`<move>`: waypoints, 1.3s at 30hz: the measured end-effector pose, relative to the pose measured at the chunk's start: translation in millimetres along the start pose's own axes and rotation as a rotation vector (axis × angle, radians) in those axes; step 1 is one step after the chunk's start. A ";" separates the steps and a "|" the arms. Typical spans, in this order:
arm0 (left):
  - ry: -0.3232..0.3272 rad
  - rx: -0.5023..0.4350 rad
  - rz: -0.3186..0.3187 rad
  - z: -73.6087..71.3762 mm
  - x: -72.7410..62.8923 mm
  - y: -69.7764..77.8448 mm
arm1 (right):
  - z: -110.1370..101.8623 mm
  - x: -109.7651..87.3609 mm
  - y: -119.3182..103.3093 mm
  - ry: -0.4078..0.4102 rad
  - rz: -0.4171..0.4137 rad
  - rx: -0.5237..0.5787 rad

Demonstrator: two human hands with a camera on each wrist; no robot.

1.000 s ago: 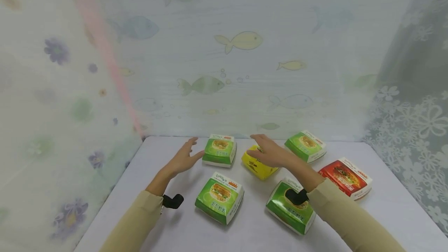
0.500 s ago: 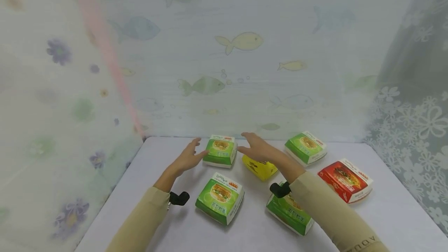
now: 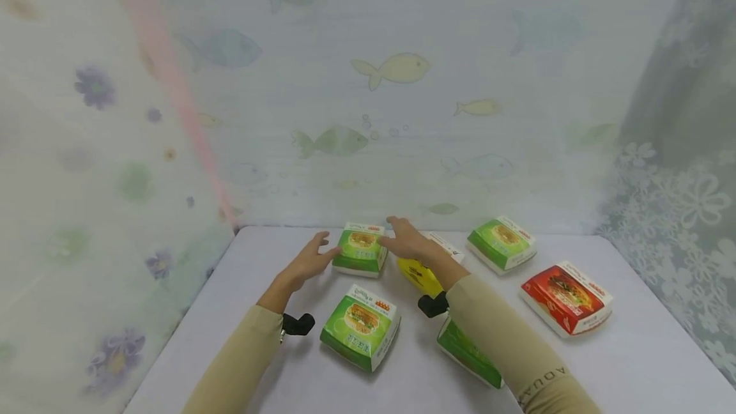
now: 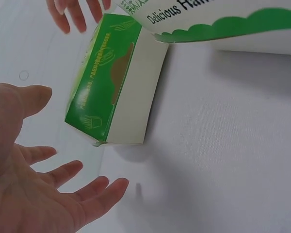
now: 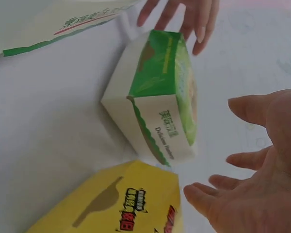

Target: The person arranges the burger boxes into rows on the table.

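A green and white burger box (image 3: 360, 259) stands at the back of the table, between my two hands. My left hand (image 3: 308, 263) is on its left side, fingers spread and relaxed. In the left wrist view a gap shows between that hand (image 4: 43, 194) and the green box (image 4: 111, 87). My right hand (image 3: 406, 239) hovers at the box's right edge, above a yellow burger box (image 3: 422, 273) that it partly hides. In the right wrist view my right hand (image 5: 262, 179) is apart from the green box (image 5: 157, 92), holding nothing.
Another green burger box (image 3: 361, 328) sits nearer the front. My right sleeve partly covers a further green box (image 3: 468, 353). At the right are a green box (image 3: 502, 243) and a red box (image 3: 568, 298). A fish-printed curtain (image 3: 402, 114) hangs behind the white table (image 3: 259, 241).
My right hand has moved left from over the yellow box to the right side of the back green box. My left hand has shifted slightly right. The boxes stay in place.
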State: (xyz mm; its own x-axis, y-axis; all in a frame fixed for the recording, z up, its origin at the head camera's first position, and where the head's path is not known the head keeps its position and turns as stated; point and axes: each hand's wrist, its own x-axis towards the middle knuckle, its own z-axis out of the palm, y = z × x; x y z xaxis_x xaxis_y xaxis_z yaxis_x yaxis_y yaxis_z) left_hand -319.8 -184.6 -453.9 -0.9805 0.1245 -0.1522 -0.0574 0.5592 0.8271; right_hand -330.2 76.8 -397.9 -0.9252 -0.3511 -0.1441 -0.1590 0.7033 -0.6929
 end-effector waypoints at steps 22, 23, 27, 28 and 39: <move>0.004 -0.082 -0.075 11.9 5.1 -1.5 | 19.7 33.5 -2.8 0.036 0.096 0.137; 0.001 -0.082 -0.076 12.3 4.9 -2.0 | 19.8 33.9 -4.0 0.030 0.086 0.117; -0.014 -0.088 -0.079 14.0 4.9 -2.9 | 19.7 35.1 -8.4 0.011 0.046 0.022; -0.016 -0.092 -0.078 14.1 4.8 -2.8 | 20.0 35.4 -8.8 0.007 0.038 0.000; -0.027 -0.095 -0.054 11.8 5.6 -1.2 | 25.2 43.1 -2.7 -0.009 0.011 -0.169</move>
State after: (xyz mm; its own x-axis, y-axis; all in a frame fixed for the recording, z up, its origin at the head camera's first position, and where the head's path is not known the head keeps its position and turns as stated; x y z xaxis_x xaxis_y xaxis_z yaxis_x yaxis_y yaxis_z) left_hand -323.0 -174.9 -462.2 -0.9701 0.1196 -0.2113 -0.1286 0.4852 0.8649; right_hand -361.0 44.2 -420.1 -0.9240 -0.3482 -0.1579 -0.2056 0.8008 -0.5625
